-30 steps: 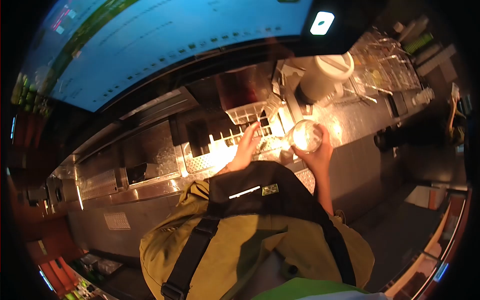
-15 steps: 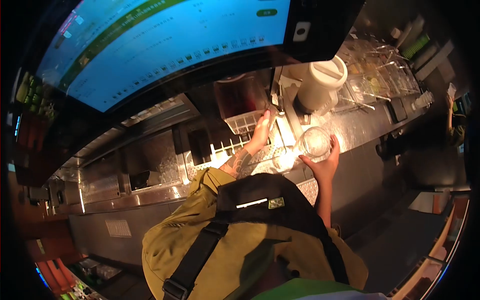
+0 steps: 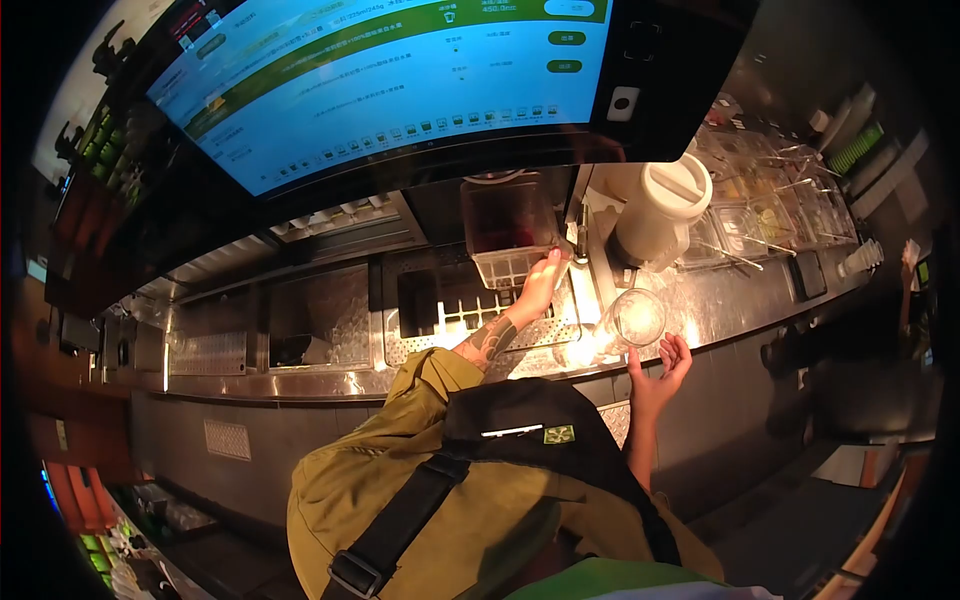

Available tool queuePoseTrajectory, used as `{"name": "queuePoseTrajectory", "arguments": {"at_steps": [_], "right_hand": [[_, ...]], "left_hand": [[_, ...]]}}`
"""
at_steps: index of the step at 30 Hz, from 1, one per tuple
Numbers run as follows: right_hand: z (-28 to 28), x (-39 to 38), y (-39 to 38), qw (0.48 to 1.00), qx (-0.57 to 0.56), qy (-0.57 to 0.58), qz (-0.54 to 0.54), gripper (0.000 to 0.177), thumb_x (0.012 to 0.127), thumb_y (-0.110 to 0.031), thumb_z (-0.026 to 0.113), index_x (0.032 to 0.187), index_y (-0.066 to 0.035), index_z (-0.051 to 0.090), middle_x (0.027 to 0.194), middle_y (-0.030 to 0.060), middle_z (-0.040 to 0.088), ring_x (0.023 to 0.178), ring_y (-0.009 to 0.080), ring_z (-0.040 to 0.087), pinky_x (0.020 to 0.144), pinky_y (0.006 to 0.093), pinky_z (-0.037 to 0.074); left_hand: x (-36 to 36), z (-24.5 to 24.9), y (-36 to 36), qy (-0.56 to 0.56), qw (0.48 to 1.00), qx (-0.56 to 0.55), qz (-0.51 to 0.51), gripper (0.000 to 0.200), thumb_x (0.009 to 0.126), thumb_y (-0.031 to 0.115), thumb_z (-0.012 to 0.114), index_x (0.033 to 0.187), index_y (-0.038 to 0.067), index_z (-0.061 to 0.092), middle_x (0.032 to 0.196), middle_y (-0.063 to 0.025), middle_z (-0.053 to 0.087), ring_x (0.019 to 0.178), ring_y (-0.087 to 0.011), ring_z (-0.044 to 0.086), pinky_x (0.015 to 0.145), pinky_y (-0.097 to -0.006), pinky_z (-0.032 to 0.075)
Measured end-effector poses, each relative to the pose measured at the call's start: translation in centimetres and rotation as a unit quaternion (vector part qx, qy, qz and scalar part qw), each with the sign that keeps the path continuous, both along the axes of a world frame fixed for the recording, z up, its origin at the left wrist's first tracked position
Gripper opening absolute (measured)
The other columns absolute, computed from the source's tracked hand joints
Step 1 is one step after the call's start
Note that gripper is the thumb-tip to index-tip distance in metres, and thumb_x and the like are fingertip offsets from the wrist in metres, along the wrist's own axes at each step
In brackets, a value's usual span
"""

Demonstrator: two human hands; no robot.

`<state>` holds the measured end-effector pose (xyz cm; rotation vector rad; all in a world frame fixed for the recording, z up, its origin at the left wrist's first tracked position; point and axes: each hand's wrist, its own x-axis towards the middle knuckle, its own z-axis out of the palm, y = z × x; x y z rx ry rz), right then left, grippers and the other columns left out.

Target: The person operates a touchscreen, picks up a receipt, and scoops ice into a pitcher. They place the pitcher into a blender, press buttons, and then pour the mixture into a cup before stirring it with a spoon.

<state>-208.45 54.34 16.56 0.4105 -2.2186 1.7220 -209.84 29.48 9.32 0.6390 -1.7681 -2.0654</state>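
My left hand [image 3: 538, 290] reaches forward, its fingers closed at the right lower corner of a clear square container [image 3: 508, 215] with dark red contents. Part of those fingers is hidden behind the corner. A clear round cup [image 3: 639, 318] stands on the brightly lit steel counter [image 3: 715, 305], to the right of that container. Just below the cup, at the counter's front edge, my right hand [image 3: 660, 378] is open, thumb and fingers apart and nothing in it.
A large lit screen [image 3: 400, 90] hangs over the counter. A white lidded jug [image 3: 662, 210] stands behind the cup, with several clear tubs [image 3: 765, 215] to its right. A slotted drain tray [image 3: 480, 325] lies under the container; a steel basin [image 3: 320, 310] is further left.
My right hand has let go of the clear cup and drawn back toward me. My left hand stays at the container's corner. The view has tilted, so everything sits lower.
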Motion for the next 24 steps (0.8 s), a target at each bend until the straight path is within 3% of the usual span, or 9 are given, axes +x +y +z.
{"name": "queuePoseTrajectory", "arguments": {"at_steps": [10, 11, 13, 14, 15, 19, 21, 22, 24], "right_hand": [[-1.8, 0.4, 2.1, 0.991, -0.078, -0.072, 0.078, 0.040, 0.076, 0.004, 0.066, 0.112, 0.002, 0.047, 0.090, 0.0082, 0.056, 0.077, 0.0115, 0.054, 0.074, 0.0247, 0.045], [-2.1, 0.4, 2.3, 0.990, -0.084, -0.077, 0.083, 0.038, 0.077, 0.004, 0.065, 0.111, 0.002, 0.048, 0.088, 0.0074, 0.056, 0.075, 0.0106, 0.054, 0.073, 0.0240, 0.044], [-2.7, 0.8, 2.9, 0.991, -0.080, -0.076, 0.081, 0.026, 0.077, 0.004, 0.065, 0.098, -0.001, 0.050, 0.082, 0.0042, 0.054, 0.070, 0.0084, 0.051, 0.067, 0.0217, 0.042], [-3.2, 1.0, 3.4, 0.991, -0.075, -0.074, 0.084, 0.023, 0.077, 0.004, 0.065, 0.093, -0.002, 0.050, 0.079, 0.0032, 0.053, 0.068, 0.0081, 0.050, 0.065, 0.0213, 0.041], [-3.4, 1.2, 3.7, 0.991, -0.071, -0.071, 0.089, 0.019, 0.077, 0.004, 0.065, 0.089, -0.002, 0.051, 0.076, 0.0023, 0.053, 0.066, 0.0078, 0.049, 0.063, 0.0209, 0.040], [-4.0, 3.5, 3.4, 0.984, 0.013, -0.070, 0.161, 0.022, 0.076, 0.003, 0.066, 0.067, -0.005, 0.047, 0.057, -0.0011, 0.044, 0.051, 0.0069, 0.040, 0.050, 0.0220, 0.035], [-4.0, 4.8, 2.5, 0.963, 0.031, -0.082, 0.254, 0.025, 0.076, 0.000, 0.068, 0.065, -0.006, 0.046, 0.056, -0.0006, 0.043, 0.049, 0.0065, 0.040, 0.048, 0.0227, 0.034], [-3.8, 5.6, 2.0, 0.951, 0.042, -0.087, 0.294, 0.027, 0.076, -0.002, 0.068, 0.064, -0.006, 0.045, 0.055, -0.0003, 0.043, 0.049, 0.0063, 0.040, 0.046, 0.0230, 0.033], [-4.5, 6.9, 0.3, 0.923, 0.074, -0.086, 0.368, 0.029, 0.077, -0.005, 0.070, 0.064, -0.006, 0.044, 0.054, 0.0003, 0.042, 0.048, 0.0068, 0.040, 0.045, 0.0236, 0.033]], "left_hand": [[-0.2, -0.7, 0.0, -0.012, 0.999, -0.007, 0.037, 0.062, 0.094, 0.052, 0.038, 0.111, -0.004, 0.059, 0.103, -0.0144, 0.062, 0.098, -0.0218, 0.053, 0.088, -0.0323, 0.039], [-0.5, -1.1, -0.1, -0.011, 0.999, 0.022, 0.046, 0.058, 0.094, 0.049, 0.041, 0.106, -0.004, 0.061, 0.095, -0.0112, 0.063, 0.089, -0.0189, 0.055, 0.082, -0.0298, 0.041], [0.2, 1.1, -0.5, -0.012, 0.996, 0.086, -0.021, 0.045, 0.097, 0.040, 0.038, 0.108, 0.005, 0.064, 0.095, -0.0010, 0.064, 0.079, -0.0076, 0.049, 0.074, -0.0232, 0.038], [0.6, 2.5, 0.1, -0.015, 0.996, 0.082, 0.014, 0.042, 0.096, 0.037, 0.040, 0.107, 0.005, 0.065, 0.091, -0.0005, 0.064, 0.071, -0.0064, 0.044, 0.069, -0.0225, 0.037], [0.7, 0.7, -0.7, -0.040, 0.997, 0.058, 0.016, 0.042, 0.095, 0.037, 0.042, 0.104, 0.004, 0.066, 0.091, -0.0012, 0.064, 0.065, -0.0060, 0.039, 0.067, -0.0227, 0.036], [3.7, 2.2, -0.2, -0.012, 1.000, 0.017, -0.003, 0.034, 0.092, 0.034, 0.055, 0.102, 0.003, 0.066, 0.092, -0.0010, 0.065, 0.089, -0.0074, 0.055, 0.080, -0.0224, 0.040], [5.9, 4.0, -0.6, 0.006, 0.998, 0.051, -0.034, 0.032, 0.092, 0.034, 0.055, 0.101, 0.005, 0.065, 0.098, -0.0021, 0.064, 0.089, -0.0102, 0.055, 0.082, -0.0261, 0.041], [7.1, 4.9, -1.5, -0.055, 0.995, 0.067, -0.050, 0.030, 0.092, 0.033, 0.053, 0.100, 0.006, 0.063, 0.101, -0.0037, 0.064, 0.093, -0.0132, 0.056, 0.081, -0.0300, 0.043], [10.0, 6.3, -2.2, 0.042, 0.987, 0.152, -0.042, 0.033, 0.090, 0.032, 0.044, 0.096, 0.006, 0.063, 0.101, -0.0066, 0.063, 0.098, -0.0168, 0.056, 0.085, -0.0349, 0.043]]}}
